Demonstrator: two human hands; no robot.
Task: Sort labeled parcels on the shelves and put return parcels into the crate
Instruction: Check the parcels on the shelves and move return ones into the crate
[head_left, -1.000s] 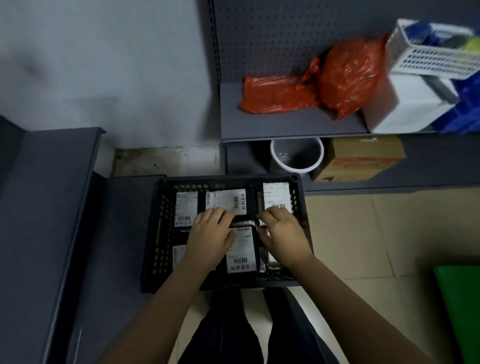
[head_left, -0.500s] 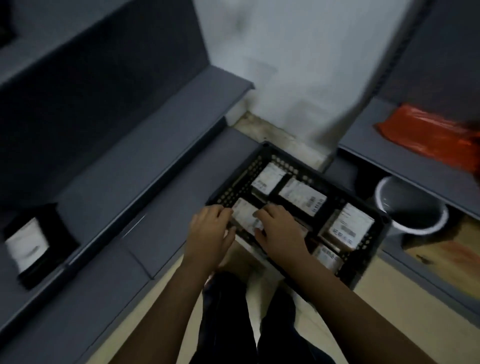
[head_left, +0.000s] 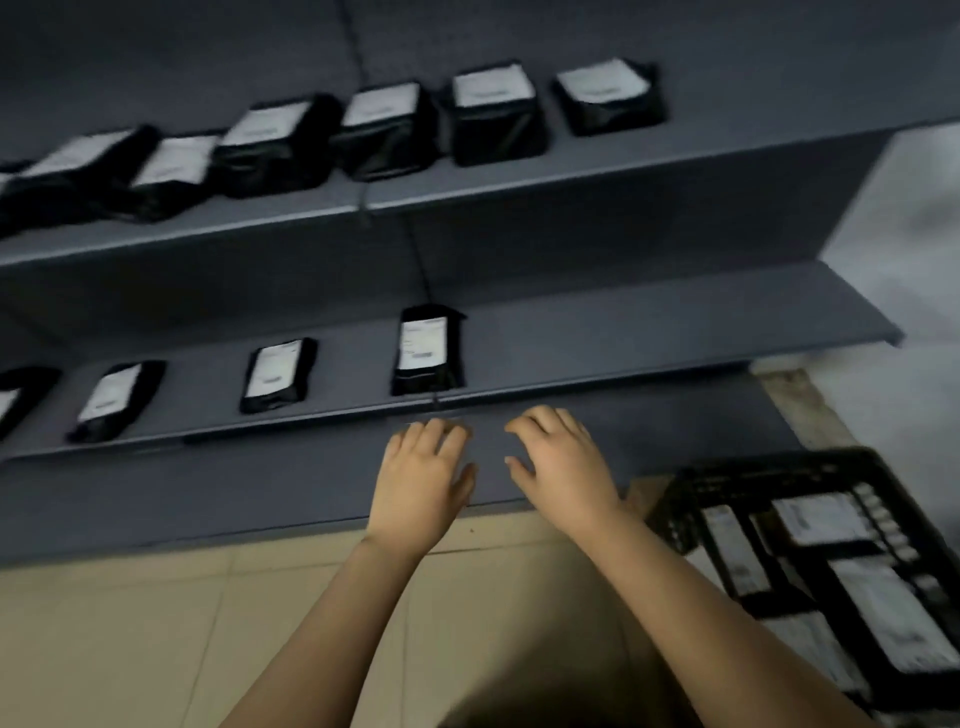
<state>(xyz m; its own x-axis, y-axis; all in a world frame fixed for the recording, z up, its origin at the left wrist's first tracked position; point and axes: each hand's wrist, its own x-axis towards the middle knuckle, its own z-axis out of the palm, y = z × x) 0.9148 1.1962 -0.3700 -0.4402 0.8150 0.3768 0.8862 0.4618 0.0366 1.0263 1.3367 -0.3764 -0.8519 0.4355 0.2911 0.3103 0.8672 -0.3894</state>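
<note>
**Two empty hands over the bottom shelf**

Head view, blurred by motion: three flat grey shelves step down towards the camera. The top shelf (head_left: 623, 163) carries six parcels (head_left: 493, 111) in one row, and a seventh may be cut off by the left edge. Each is a soft, glossy black bag, roughly rectangular, with one white label on its upper face. The print is too smeared to read.

The middle shelf (head_left: 623, 332) carries four more of the same kind, set well apart. The rightmost lies lengthways near the shelf joint, and the leftmost is half out of frame.

The bottom shelf (head_left: 208, 493) is matt and plain. Over its front part hang the left hand (head_left: 421, 478) and the right hand (head_left: 563, 467), side by side but apart and palms down. Both are bare and hold nothing, with the fingers spread and only loosely bent. Whether the fingertips touch the shelf cannot be told.

One crate (head_left: 727, 478) of black plastic with perforated walls stands at lower right, beside the end of the bottom shelf on the beige tiled floor (head_left: 156, 623). At least four labelled parcels lie flat inside it, but the blur prevents a firm count. A pale wall (head_left: 924, 234) closes the right side
</note>
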